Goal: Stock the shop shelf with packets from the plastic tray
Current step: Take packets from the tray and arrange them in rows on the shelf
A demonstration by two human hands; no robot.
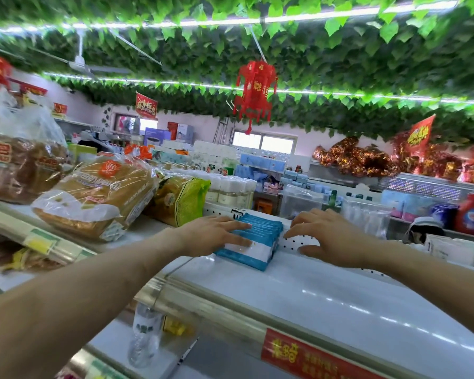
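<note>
Packets (257,239) at centre frame may topple rightward — your left hand (216,235) presses flat-fingered, your right hand (324,237) is spread, gripping nothing.

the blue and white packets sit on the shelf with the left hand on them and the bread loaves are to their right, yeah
Not quite. The bread loaves lie to the left of the blue and white packets, not their right. The rest holds: the head view shows the packets on the shelf with the left hand resting on them.
</note>
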